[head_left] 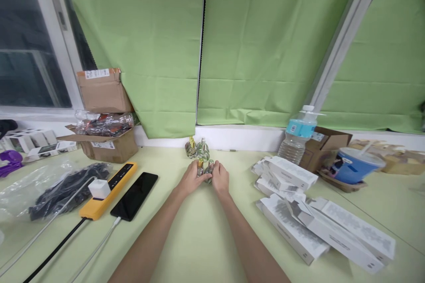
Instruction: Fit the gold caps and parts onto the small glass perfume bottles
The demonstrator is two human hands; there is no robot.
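Near the middle of the table my left hand (191, 180) is closed around a small glass bottle with a gold-yellow top (200, 166). Close beside it, my right hand (221, 177) has its fingers wrapped on a small glass bottle with a greenish top (209, 167). Both hands hide much of these two bottles, and the bottles sit side by side, nearly touching. Just beyond them, by the wall, stand a yellowish glass bottle (191, 148) and a clear greenish glass bottle (203, 149).
On the left lie a black phone (134, 196) on a cable, a yellow power strip (96, 205) and a plastic-wrapped dark bundle (69, 188); cardboard boxes (111, 148) stand behind. On the right are white cartons (335, 230), a water bottle (297, 137) and a blue cup (355, 166).
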